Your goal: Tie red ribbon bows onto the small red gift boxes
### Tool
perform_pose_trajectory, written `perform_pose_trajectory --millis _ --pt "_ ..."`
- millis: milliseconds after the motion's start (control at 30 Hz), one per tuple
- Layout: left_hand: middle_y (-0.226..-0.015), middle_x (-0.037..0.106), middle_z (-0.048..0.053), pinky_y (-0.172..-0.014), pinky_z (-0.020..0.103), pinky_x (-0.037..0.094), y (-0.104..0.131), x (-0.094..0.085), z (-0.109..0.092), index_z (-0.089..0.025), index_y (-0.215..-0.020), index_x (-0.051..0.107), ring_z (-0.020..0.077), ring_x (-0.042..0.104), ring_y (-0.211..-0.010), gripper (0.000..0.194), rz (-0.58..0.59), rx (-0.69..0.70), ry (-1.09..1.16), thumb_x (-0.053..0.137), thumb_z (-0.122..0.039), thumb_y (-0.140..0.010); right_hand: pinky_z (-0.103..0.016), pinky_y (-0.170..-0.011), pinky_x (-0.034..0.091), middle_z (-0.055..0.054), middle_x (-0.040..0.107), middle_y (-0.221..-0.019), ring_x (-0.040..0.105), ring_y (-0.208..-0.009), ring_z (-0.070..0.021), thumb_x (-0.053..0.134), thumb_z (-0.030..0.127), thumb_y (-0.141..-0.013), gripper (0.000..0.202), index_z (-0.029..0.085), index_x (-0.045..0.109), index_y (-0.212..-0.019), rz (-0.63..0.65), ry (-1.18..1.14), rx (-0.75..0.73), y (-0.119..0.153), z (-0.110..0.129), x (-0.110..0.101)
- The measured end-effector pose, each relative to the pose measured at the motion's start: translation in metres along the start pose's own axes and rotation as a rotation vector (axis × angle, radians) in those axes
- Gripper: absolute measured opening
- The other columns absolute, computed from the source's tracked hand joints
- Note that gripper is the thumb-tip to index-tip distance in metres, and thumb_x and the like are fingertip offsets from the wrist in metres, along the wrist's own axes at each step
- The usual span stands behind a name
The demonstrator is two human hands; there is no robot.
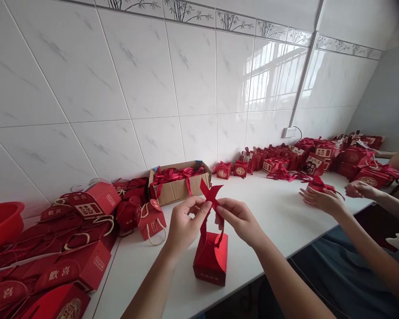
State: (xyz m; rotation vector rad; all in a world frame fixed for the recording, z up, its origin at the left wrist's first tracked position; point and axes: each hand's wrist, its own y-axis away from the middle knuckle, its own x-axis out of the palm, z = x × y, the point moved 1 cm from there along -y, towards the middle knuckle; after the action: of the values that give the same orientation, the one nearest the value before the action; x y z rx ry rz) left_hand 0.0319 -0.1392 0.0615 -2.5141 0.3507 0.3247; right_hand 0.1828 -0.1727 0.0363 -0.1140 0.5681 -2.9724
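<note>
A red gift box (210,259) stands on the white table in front of me, with a red ribbon (211,191) rising from its top. My left hand (188,221) pinches the ribbon between thumb and forefinger just above the box. From the other side, my right hand (238,218) grips it in the same way. The two ribbon ends cross between my fingertips and point upward, spread apart. Both hands are raised clear of the box lid. The ribbon's lower strands run down to the box top.
Red boxes with cord handles (93,204) are heaped at the left by a red basin (3,226). A cardboard box (174,191) of red ribbons stands against the tiled wall. Several finished red boxes (241,169) line the wall rightward. At the right, a co-worker's hands (322,201) handle another box.
</note>
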Motion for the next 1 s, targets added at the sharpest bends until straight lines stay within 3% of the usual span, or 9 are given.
perform_pose_trajectory --millis 233,367,533,733,1000 --pt "-0.069 0.067 0.001 -0.06 0.022 0.047 0.006 -0.005 -0.005 -0.019 -0.072 0.067 0.0142 0.059 -0.065 0.02 -0.037 0.008 -0.004 0.063 -0.036 -0.08 -0.029 -0.064 0.049 -0.001 0.061 -0.067 0.057 -0.062 -0.0124 0.055 0.042 -0.085 0.028 0.017 0.066 -0.09 -0.028 -0.049 -0.051 -0.005 0.003 0.002" --pt "-0.07 0.068 0.002 -0.062 0.025 0.049 0.008 -0.011 0.002 -0.019 -0.075 0.07 0.0161 0.061 -0.066 0.019 -0.188 -0.032 0.005 0.069 -0.037 -0.073 -0.032 -0.076 0.047 -0.003 0.066 -0.079 0.059 -0.078 -0.0161 0.059 0.041 -0.083 0.024 0.019 0.069 -0.084 -0.181 -0.004 -0.075 -0.004 0.001 -0.002" --pt "-0.071 0.067 0.003 -0.064 0.026 0.05 0.01 -0.015 0.011 -0.017 -0.075 0.067 0.0166 0.062 -0.068 0.023 -0.338 -0.112 0.107 0.073 -0.038 -0.068 -0.033 -0.075 0.047 -0.004 0.068 -0.085 0.059 -0.082 -0.0186 0.062 0.041 -0.08 0.023 0.02 0.071 -0.086 -0.294 0.023 -0.061 0.0 -0.004 -0.005" --pt "-0.069 0.065 0.003 -0.063 0.024 0.046 0.007 -0.018 0.016 -0.016 -0.073 0.066 0.0142 0.058 -0.068 0.027 -0.323 -0.191 0.189 0.073 -0.042 -0.068 -0.032 -0.074 0.049 -0.004 0.07 -0.084 0.061 -0.079 -0.0182 0.065 0.04 -0.078 0.021 0.02 0.07 -0.084 -0.282 0.003 -0.049 -0.002 -0.003 0.0" --pt "-0.068 0.063 0.0 -0.068 0.023 0.046 0.007 -0.017 0.016 -0.017 -0.072 0.065 0.0131 0.057 -0.07 0.025 -0.296 -0.174 0.276 0.072 -0.04 -0.069 -0.03 -0.071 0.048 -0.004 0.068 -0.08 0.06 -0.076 -0.0169 0.064 0.04 -0.079 0.022 0.019 0.068 -0.079 -0.281 0.006 -0.043 -0.003 -0.002 0.002"
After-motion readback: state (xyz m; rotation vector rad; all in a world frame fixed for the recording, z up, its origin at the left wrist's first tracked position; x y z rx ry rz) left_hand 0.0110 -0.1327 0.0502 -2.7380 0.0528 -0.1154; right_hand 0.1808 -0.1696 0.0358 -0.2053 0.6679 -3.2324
